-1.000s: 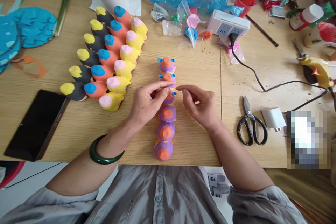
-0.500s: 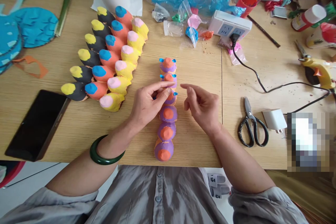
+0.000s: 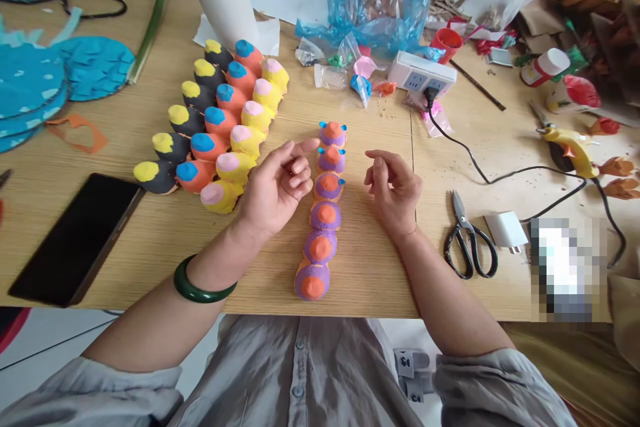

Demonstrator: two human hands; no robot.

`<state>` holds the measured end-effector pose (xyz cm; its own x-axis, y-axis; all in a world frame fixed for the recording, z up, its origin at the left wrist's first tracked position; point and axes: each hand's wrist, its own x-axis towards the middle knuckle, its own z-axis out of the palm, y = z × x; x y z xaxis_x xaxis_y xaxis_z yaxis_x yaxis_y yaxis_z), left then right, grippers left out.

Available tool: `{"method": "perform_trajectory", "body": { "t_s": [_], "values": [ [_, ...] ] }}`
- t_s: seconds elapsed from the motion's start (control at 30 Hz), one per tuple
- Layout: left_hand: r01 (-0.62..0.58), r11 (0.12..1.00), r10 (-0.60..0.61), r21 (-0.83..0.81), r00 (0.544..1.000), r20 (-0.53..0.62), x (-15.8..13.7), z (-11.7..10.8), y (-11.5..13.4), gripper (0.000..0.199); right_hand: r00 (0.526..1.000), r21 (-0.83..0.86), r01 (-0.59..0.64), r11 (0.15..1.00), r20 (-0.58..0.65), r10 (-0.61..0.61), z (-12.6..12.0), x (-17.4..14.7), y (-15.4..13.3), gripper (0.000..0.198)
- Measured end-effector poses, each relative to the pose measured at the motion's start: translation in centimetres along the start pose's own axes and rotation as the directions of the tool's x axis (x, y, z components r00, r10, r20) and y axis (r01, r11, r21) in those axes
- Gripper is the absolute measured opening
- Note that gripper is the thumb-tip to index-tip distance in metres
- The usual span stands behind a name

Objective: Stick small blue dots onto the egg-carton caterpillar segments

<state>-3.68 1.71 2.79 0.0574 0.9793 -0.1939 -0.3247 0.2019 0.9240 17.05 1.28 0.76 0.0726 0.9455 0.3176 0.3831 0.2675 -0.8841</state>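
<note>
A strip of purple-painted egg-carton cups (image 3: pixel 321 250) with orange tops runs away from me along the table. The two farthest cups carry small blue dabs on both sides; on the third cup (image 3: pixel 329 185) I make out a blue dab only at its right. Just left of the strip, my left hand (image 3: pixel 277 183) is raised with its index finger stretched out and the other fingers loosely curled, nothing visible in it. My right hand (image 3: pixel 396 192) hovers to the right, thumb against the curled fingers; whatever it may hold is too small to see.
Painted carton strips (image 3: pixel 217 120) stand at left beside a black phone (image 3: pixel 77 240). Scissors (image 3: pixel 469 237), a white charger (image 3: pixel 506 230) and a glue gun (image 3: pixel 570 150) lie right. A power strip (image 3: pixel 423 73), its cord, and small clay bags (image 3: pixel 363 83) sit farther back.
My left hand has drawn back left from the third cup, its pinch loosened. My right hand has shifted slightly right of the strip. The view has tilted up, showing more of the back.
</note>
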Motion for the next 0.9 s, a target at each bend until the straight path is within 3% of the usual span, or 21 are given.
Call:
{"method": "perform_trajectory", "body": {
  "t_s": [0.17,0.33,0.43,0.53,0.63,0.77,0.9],
  "values": [
    [-0.081,0.996,0.079,0.038,0.995,0.060,-1.0,1.1,1.3,0.061,0.937,-0.251,0.347,0.904,0.059,-0.343,-0.1,-0.6,-1.2,0.028],
    [-0.116,0.991,0.101,0.070,0.977,0.190,-1.9,1.8,1.5,0.072,0.857,-0.352,0.516,0.781,0.206,-0.473,0.6,-1.3,-1.9,0.027],
    [-0.042,0.999,0.048,-0.027,0.968,0.248,-2.3,1.9,1.3,0.069,0.752,-0.347,0.657,0.669,0.247,-0.611,1.2,-1.6,-2.0,0.029],
    [0.078,0.965,0.007,-0.249,0.946,0.324,-2.5,2.1,1.1,0.064,0.658,-0.331,0.741,0.584,0.186,-0.730,1.7,-1.6,-2.0,0.027],
    [0.147,0.912,0.014,-0.384,0.921,0.388,-2.6,2.1,0.8,0.060,0.654,-0.303,0.742,0.597,0.134,-0.745,1.8,-1.4,-2.0,0.020],
    [0.145,0.909,0.027,-0.391,0.915,0.402,-2.3,2.0,0.5,0.060,0.643,-0.279,0.753,0.596,0.124,-0.755,1.5,-1.0,-1.9,0.018],
    [0.040,0.944,0.063,-0.328,0.952,0.299,-2.1,1.7,0.0,0.050,0.723,-0.179,0.687,0.705,0.064,-0.688,1.2,-1.0,-1.9,0.015]
  ]
}}
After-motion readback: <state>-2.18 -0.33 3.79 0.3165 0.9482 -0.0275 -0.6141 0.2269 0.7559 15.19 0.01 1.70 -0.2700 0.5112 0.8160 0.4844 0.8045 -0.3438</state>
